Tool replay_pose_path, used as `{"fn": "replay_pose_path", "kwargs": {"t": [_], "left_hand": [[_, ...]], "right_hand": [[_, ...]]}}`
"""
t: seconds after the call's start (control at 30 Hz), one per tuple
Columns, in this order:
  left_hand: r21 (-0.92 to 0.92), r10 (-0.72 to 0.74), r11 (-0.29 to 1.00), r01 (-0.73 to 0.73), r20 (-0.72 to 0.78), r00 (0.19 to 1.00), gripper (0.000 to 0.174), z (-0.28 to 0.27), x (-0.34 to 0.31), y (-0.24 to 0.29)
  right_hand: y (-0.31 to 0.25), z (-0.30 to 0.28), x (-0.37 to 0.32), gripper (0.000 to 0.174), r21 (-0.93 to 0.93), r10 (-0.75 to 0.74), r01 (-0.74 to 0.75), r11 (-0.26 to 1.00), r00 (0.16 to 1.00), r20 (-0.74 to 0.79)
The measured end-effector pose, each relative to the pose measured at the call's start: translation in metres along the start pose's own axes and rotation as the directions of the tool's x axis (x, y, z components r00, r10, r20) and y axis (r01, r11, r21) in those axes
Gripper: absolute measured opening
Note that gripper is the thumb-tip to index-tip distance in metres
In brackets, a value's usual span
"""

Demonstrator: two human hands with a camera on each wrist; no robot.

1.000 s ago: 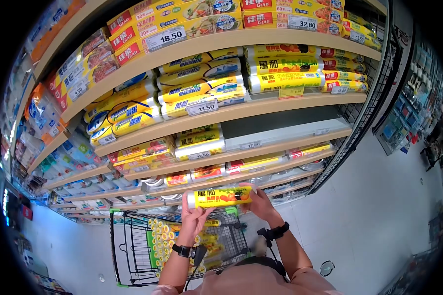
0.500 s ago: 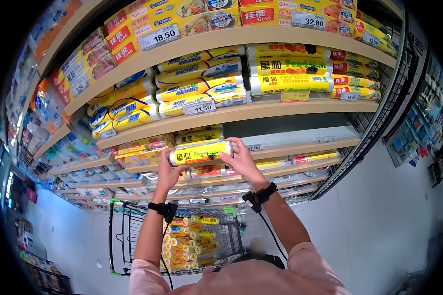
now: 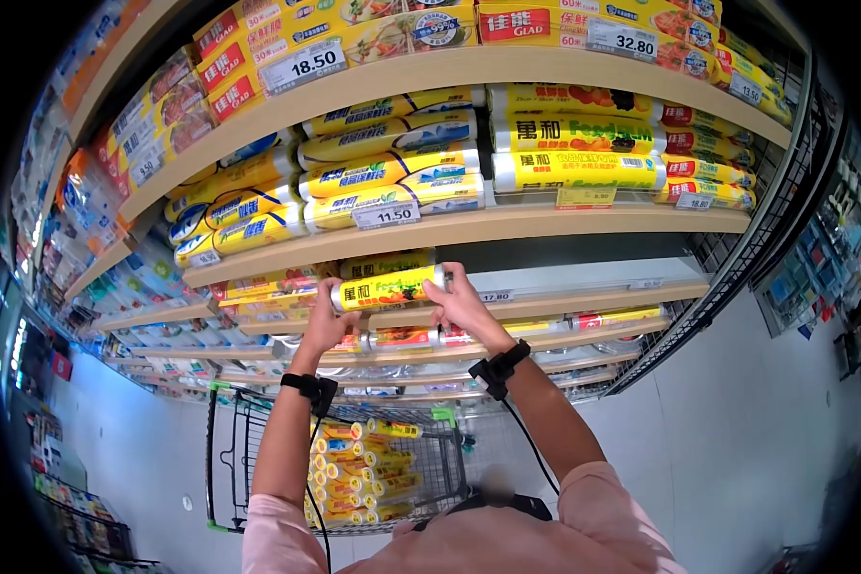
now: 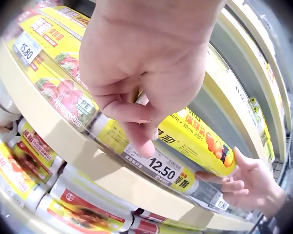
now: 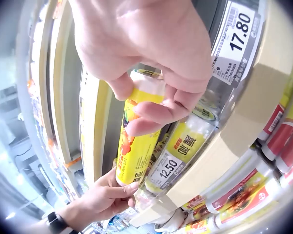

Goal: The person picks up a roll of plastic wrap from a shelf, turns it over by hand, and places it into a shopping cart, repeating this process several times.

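A yellow roll of food bags [image 3: 390, 289] with clear ends is held level in front of the 12.50 shelf spot. My left hand [image 3: 327, 320] grips its left end, and my right hand [image 3: 465, 308] pinches the right end between thumb and fingers. Seen from the right wrist, the roll [image 5: 139, 146] lies close beside a matching roll [image 5: 185, 139] on the shelf, behind the 12.50 tag [image 5: 167, 170]. In the left wrist view my left hand [image 4: 141, 63] covers the near end of the roll, while the right hand [image 4: 251, 187] holds the far end.
Below stands a wire shopping cart [image 3: 234, 454] with many similar yellow rolls [image 3: 365, 478] stacked in it. Shelves above carry more rolls [image 3: 579, 172] and boxes of cling film [image 3: 392, 43]. A wooden shelf edge [image 3: 545, 222] runs just above the hands. Wire mesh [image 3: 737, 234] closes the right end.
From above the cart, both hands have brought the roll up and forward to the shelf. Over the last half second, hands and roll have shifted only slightly.
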State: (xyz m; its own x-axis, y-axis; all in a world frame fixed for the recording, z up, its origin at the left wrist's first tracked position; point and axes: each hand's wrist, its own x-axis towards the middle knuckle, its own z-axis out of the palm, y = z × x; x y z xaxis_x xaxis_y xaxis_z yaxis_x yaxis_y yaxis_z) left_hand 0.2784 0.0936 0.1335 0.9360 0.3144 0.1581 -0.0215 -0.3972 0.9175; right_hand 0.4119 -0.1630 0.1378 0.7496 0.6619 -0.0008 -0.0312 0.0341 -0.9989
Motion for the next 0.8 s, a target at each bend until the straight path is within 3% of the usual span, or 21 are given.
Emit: {"fn": "replay_pose_path", "kwargs": {"t": [0.03,0.13,0.17,0.27,0.3,0.4,0.43,0.53,0.57,0.8], "left_hand": [[-0.045,-0.053,0.998,0.053,0.003,0.999,0.06,-0.001,0.003,0.0],[0.111,0.09,0.991,-0.074,-0.144,0.986,0.06,0.009,0.004,0.003],[0.247,0.112,0.967,-0.062,-0.193,0.975,0.062,0.012,-0.001,0.006],[0.603,0.418,0.757,-0.25,-0.153,0.896,0.065,0.013,-0.005,0.005],[0.563,0.29,0.813,-0.147,-0.174,0.941,0.065,0.015,-0.009,0.013],[0.522,0.192,0.849,-0.078,-0.167,0.967,0.064,0.015,-0.007,0.021],[0.629,0.344,0.752,-0.196,-0.122,0.931,0.061,0.013,-0.002,0.015],[0.411,-0.033,0.906,0.099,-0.165,0.986,0.058,0.016,-0.003,0.039],[0.491,0.101,0.871,-0.015,-0.149,0.984,0.055,0.011,0.004,0.016],[0.339,-0.058,0.935,0.099,-0.131,0.99,0.051,0.013,0.02,0.018]], "right_hand": [[-0.003,0.0,0.0,0.067,-0.008,0.006,-0.006,1.0,1.0,0.001],[-0.014,-0.001,-0.004,0.068,-0.039,0.01,-0.01,0.999,1.0,-0.007],[-0.016,-0.002,-0.006,0.068,-0.055,0.006,-0.007,0.998,1.0,-0.017],[-0.02,-0.002,-0.011,0.068,-0.089,0.033,-0.034,0.995,0.999,-0.02],[-0.021,-0.003,-0.009,0.069,-0.114,0.05,-0.05,0.992,0.999,-0.008],[-0.015,-0.005,-0.001,0.066,-0.114,0.076,-0.076,0.991,0.997,0.0],[-0.012,-0.005,0.001,0.065,-0.101,0.083,-0.083,0.991,0.997,-0.002],[-0.018,-0.008,0.002,0.059,-0.035,0.119,-0.118,0.992,0.993,0.028],[-0.013,-0.006,0.005,0.054,0.005,0.096,-0.096,0.995,0.995,0.015],[-0.015,-0.009,0.01,0.057,0.017,0.15,-0.149,0.989,0.989,-0.01]]}}
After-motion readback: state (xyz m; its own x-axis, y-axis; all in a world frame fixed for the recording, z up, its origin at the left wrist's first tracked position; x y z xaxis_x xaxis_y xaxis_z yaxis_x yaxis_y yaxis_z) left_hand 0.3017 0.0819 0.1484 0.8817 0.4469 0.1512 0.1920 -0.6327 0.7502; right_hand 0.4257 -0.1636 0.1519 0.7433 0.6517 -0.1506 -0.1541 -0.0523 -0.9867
